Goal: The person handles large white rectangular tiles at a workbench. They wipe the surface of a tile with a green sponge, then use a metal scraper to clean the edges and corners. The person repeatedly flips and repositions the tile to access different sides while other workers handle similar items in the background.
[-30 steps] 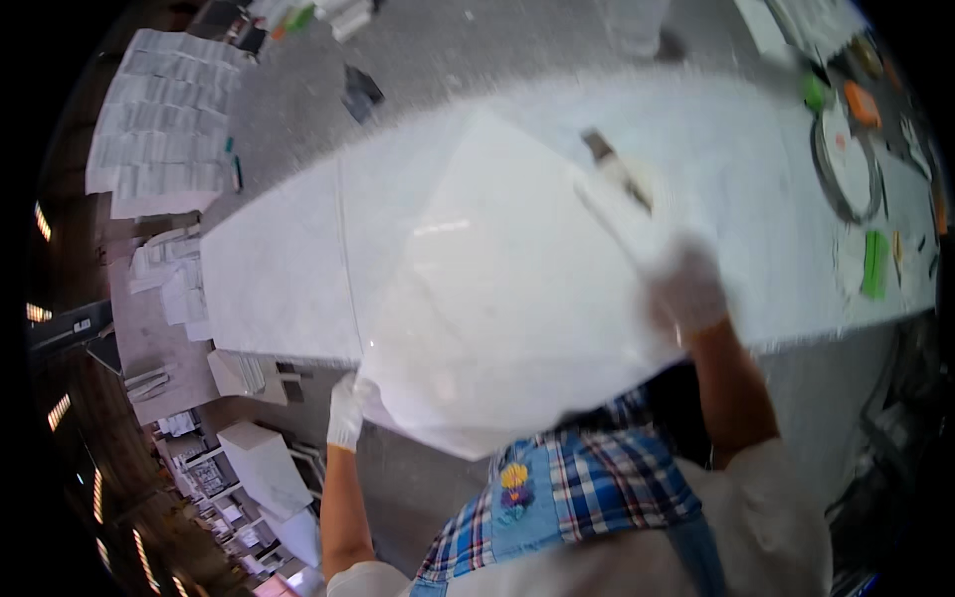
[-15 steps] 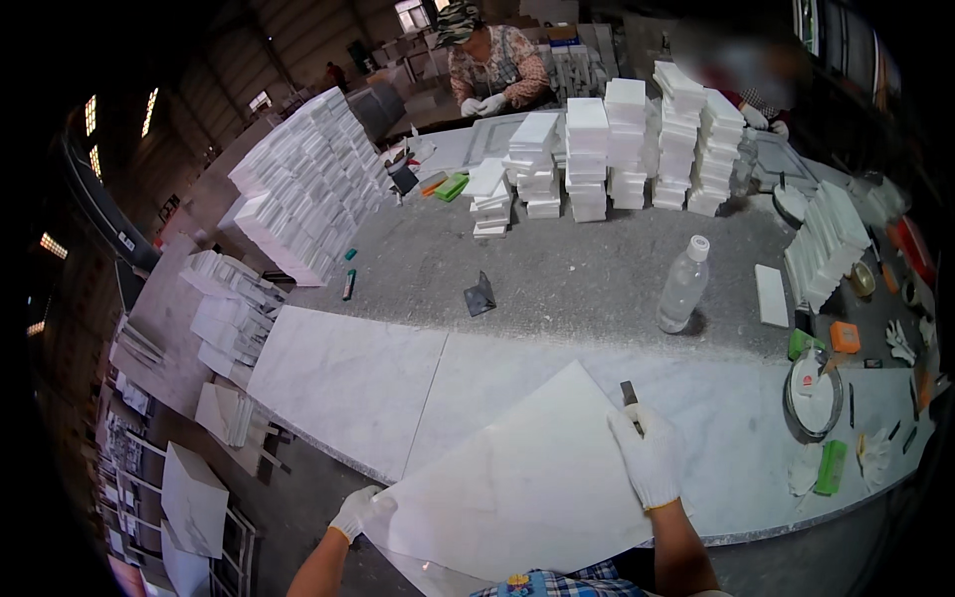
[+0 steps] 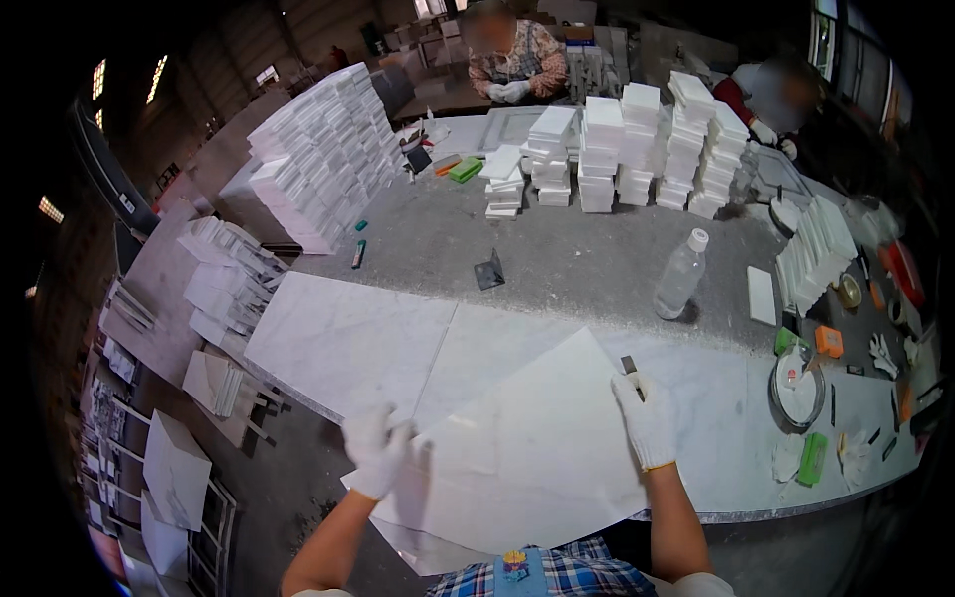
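A square white marble tile [image 3: 527,448] lies turned at an angle over the long pale slab [image 3: 338,318], its near corner toward my body. My right hand [image 3: 649,426], in a white knit glove, is closed around a putty knife [image 3: 628,364] and rests along the tile's right edge; only the flat dark blade shows beyond the fingers. Gloved too, my left hand [image 3: 376,453] is lifted over the tile's left corner, fingers apart and slightly blurred, with nothing in it.
A clear bottle [image 3: 681,277] and small dark bracket [image 3: 488,271] stand on the grey table. Tile stacks [image 3: 601,149] line its far side; a tall stack [image 3: 323,154] is at left. A bowl of white paste [image 3: 797,386] sits at right. Two people work beyond.
My left hand has risen from the tile's left corner and moved up and inward. The right hand keeps its hold on the putty knife. The view has shifted slightly.
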`<state>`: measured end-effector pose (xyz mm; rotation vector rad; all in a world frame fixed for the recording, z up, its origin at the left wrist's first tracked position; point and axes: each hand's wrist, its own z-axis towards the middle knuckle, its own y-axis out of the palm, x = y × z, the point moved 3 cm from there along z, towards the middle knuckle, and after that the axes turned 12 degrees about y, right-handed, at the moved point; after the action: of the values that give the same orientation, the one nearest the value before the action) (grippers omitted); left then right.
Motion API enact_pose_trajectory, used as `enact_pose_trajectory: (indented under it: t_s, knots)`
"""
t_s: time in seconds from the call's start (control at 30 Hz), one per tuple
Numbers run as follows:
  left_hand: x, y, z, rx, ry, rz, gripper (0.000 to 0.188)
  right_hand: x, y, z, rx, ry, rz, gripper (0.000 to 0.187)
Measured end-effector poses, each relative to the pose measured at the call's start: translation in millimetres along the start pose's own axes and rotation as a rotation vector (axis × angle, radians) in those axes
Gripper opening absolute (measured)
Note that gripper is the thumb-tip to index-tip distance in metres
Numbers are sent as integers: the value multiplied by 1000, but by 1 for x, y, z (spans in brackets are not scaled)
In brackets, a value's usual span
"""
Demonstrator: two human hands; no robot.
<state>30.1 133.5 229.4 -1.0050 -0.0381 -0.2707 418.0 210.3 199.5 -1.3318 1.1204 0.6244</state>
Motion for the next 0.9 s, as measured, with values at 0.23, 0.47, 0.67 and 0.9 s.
enact_pose_trajectory:
  t_s: [0.23, 0.47, 0.67, 0.9]
  knots:
    - [116, 60, 97, -264, -4, -375, 56, -13, -2, -3, -43, 27, -54, 35]
    - [142, 98, 120, -532, -98, -537, 69, -17, -6, -3, -40, -10, -58, 32]
    - [142, 100, 122, -546, -127, -602, 64, -24, -13, 10, 1, -141, -71, 30]
    - [146, 105, 117, -378, -162, -697, 54, -38, -4, 34, -93, -233, 32, 43]
